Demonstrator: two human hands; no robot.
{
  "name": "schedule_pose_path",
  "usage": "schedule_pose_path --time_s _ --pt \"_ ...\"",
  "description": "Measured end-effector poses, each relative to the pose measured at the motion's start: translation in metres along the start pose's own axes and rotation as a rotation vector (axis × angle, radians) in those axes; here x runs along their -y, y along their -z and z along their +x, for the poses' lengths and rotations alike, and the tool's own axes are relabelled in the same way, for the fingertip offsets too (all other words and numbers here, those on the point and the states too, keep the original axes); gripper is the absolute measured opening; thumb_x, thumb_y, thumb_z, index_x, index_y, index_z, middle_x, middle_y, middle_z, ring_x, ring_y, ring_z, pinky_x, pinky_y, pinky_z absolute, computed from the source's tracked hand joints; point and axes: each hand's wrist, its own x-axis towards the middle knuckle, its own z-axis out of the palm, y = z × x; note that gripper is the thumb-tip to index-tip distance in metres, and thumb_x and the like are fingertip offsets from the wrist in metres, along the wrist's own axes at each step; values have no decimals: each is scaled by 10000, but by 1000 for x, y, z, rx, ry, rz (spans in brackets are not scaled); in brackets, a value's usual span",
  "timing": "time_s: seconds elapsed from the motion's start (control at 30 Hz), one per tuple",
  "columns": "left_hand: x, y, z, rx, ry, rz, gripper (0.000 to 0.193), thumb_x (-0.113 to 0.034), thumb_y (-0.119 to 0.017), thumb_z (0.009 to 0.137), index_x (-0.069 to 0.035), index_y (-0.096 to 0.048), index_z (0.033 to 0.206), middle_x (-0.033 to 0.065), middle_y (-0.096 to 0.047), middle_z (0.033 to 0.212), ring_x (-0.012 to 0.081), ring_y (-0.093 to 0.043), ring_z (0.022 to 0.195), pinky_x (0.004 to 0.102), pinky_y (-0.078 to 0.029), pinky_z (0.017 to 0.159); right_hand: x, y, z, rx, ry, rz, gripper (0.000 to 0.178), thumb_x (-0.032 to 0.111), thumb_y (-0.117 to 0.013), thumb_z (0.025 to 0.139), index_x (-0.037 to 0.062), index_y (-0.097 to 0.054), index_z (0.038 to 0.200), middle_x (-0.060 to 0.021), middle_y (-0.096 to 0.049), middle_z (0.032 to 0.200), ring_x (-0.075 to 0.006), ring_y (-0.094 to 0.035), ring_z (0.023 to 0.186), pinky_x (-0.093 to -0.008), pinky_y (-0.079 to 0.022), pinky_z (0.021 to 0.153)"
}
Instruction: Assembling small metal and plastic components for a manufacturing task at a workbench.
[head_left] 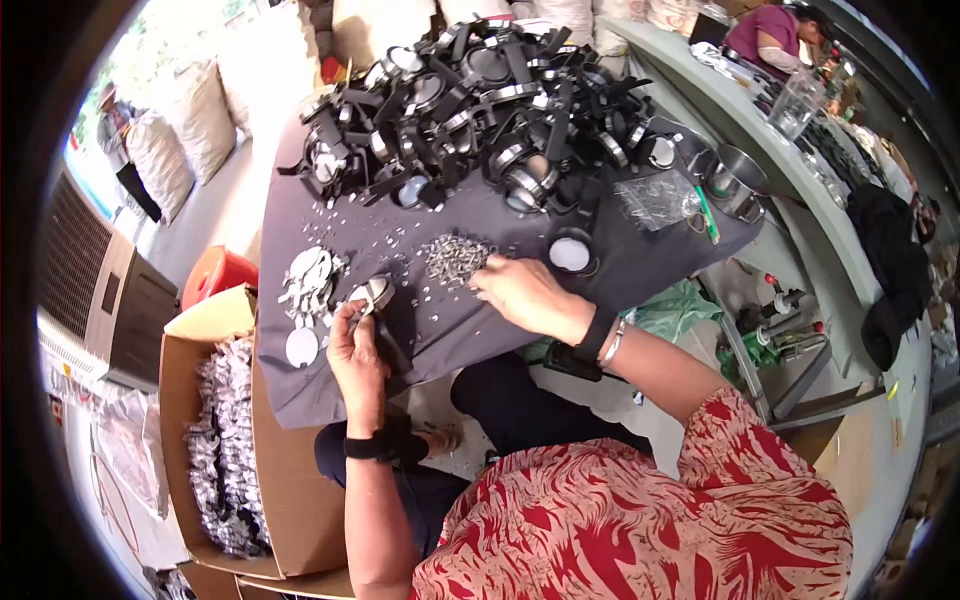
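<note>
On dark cloth, small silvery screws.

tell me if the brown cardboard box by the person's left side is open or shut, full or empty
Open and largely full: the brown cardboard box has its flaps folded out, and a heap of shiny silver metal parts fills its inside.

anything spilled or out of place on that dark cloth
Small shiny bits lie strewn loose across the dark cloth, beyond the tidy pile of small metal pieces by the right hand. The left hand holds a round part. Nothing looks damaged.
</note>
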Motion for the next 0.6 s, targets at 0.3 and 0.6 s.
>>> schedule_pose_path --time_s 0.3,0.6 --pt "-5 0 2 33 59 69 148 -85 -498 926 -109 -562 1058 -59 -452 614 16 -341 405 183 -266 335 -25 56 -21 -406 -184 252 72 89 -574 851 21 -588 831 -135 -604 764 -328 -605 704 -380 -472 607" --pt "1 -12 6 11 10 -32 118 -66 -504 910 -86 -550 1017 -61 -437 547 15 -316 362 186 -253 315 -35 23 9 -269 -205 -91 110 92 -533 849 16 -613 852 -182 -613 818 -363 -624 731 -426 -510 643"
